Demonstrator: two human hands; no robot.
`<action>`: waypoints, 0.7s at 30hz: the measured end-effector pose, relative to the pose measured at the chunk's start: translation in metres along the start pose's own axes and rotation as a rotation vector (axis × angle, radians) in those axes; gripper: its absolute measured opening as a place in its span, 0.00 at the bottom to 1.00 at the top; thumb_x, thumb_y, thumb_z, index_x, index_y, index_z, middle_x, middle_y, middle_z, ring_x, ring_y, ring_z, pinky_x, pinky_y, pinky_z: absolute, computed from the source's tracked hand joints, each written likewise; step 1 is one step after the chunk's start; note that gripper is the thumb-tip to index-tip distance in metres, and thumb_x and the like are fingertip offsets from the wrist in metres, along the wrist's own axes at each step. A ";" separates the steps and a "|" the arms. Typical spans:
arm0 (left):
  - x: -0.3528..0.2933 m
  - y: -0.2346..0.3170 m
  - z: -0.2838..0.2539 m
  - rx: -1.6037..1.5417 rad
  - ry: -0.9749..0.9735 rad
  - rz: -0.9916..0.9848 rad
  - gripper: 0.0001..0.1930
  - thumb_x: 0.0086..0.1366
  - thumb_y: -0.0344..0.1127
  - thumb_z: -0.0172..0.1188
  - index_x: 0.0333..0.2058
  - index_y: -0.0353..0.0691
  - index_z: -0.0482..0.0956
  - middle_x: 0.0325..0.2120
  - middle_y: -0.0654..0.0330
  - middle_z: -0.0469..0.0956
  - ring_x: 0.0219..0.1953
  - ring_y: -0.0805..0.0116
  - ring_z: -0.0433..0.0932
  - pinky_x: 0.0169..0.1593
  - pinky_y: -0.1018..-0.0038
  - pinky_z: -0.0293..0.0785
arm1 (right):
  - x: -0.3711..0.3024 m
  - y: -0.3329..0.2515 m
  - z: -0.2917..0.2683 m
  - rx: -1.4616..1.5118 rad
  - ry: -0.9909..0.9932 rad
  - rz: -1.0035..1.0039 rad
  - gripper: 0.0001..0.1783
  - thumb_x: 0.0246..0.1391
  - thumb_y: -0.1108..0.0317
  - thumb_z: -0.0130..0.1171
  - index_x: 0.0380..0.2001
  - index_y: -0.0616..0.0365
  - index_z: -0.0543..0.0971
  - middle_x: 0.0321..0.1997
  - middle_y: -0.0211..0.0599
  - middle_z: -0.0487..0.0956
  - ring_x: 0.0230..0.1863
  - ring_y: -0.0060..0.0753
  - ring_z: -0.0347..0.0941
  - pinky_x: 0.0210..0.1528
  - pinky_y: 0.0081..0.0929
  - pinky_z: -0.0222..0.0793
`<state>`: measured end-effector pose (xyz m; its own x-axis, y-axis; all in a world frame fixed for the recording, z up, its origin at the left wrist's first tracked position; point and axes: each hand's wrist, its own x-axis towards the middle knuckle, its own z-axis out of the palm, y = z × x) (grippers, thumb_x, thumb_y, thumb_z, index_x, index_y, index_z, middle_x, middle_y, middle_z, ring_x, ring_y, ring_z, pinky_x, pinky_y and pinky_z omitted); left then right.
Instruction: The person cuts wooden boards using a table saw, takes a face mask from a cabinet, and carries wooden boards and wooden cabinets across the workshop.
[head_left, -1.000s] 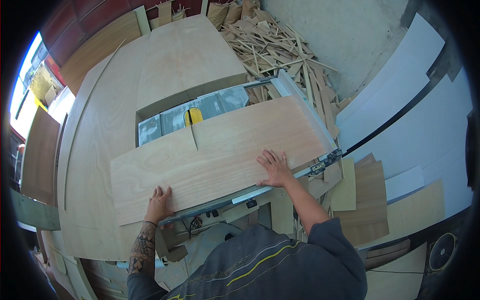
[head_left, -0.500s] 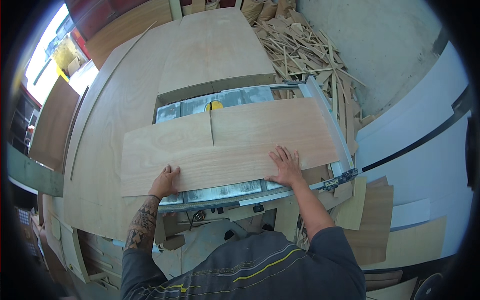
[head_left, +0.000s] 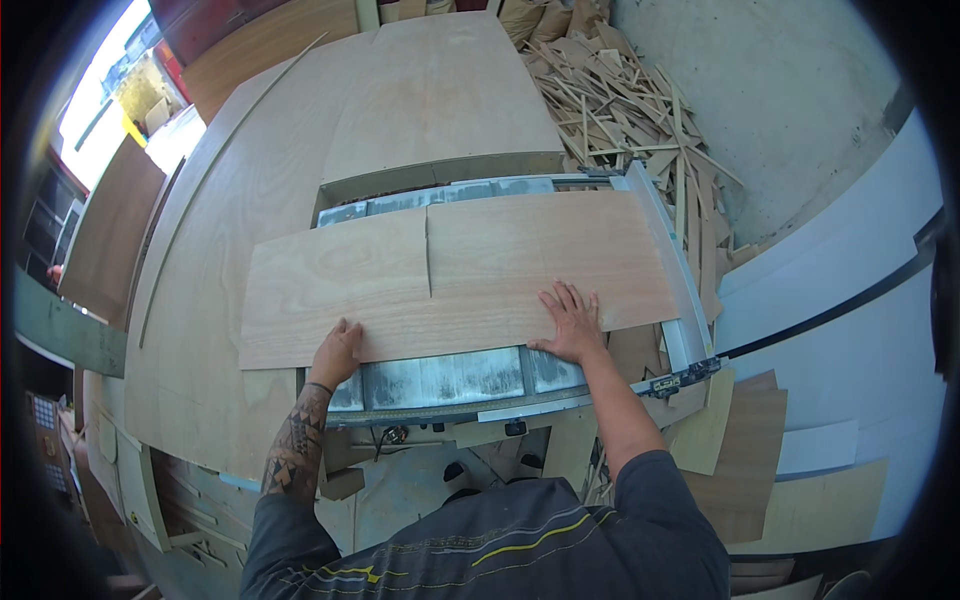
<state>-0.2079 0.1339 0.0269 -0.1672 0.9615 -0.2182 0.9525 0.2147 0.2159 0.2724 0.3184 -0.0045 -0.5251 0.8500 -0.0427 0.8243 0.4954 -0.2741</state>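
A long plywood panel (head_left: 500,270) lies across the grey metal top of a table saw (head_left: 450,380). A narrow cut (head_left: 428,255) runs from the panel's far edge to around its middle. My left hand (head_left: 338,352) grips the near edge toward the panel's left end, fingers curled on the top face. Nearer the right end, my right hand (head_left: 570,325) rests flat on the panel with fingers spread. The panel's right end meets a light metal fence (head_left: 672,265). The blade itself is mostly hidden by the panel.
Large plywood sheets (head_left: 260,190) surround the saw at left and far side, with a thin strip (head_left: 190,210) on top. Wood offcuts (head_left: 640,130) pile up at far right. White sheets (head_left: 830,280) lean at right, near several smaller boards (head_left: 740,460).
Both hands and the panel have moved away from me. The panel now covers the yellow disc in the saw top, and more of the near metal top shows.
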 end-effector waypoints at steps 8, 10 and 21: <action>0.026 0.225 0.083 -0.194 0.047 0.479 0.37 0.67 0.36 0.65 0.70 0.30 0.60 0.71 0.34 0.59 0.74 0.35 0.58 0.74 0.53 0.61 | 0.007 0.001 -0.002 -0.007 0.013 -0.021 0.63 0.38 0.23 0.70 0.76 0.36 0.64 0.84 0.37 0.51 0.85 0.44 0.41 0.80 0.72 0.28; 0.054 0.248 0.105 -0.130 0.125 0.471 0.37 0.68 0.38 0.64 0.70 0.31 0.60 0.71 0.34 0.60 0.74 0.36 0.58 0.75 0.52 0.60 | 0.008 0.004 0.005 -0.004 0.010 -0.011 0.63 0.38 0.23 0.70 0.76 0.36 0.64 0.84 0.37 0.51 0.85 0.44 0.41 0.80 0.72 0.28; 0.103 0.257 0.102 0.075 0.270 0.410 0.32 0.71 0.40 0.59 0.68 0.28 0.65 0.68 0.32 0.64 0.72 0.37 0.64 0.73 0.54 0.63 | 0.052 0.011 0.006 0.017 0.056 -0.035 0.63 0.36 0.26 0.73 0.75 0.37 0.65 0.84 0.38 0.53 0.84 0.44 0.42 0.81 0.70 0.25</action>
<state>0.0454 0.2708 -0.0370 0.1741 0.9765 0.1271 0.9677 -0.1936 0.1614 0.2528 0.3667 -0.0153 -0.5403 0.8412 0.0208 0.8017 0.5221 -0.2909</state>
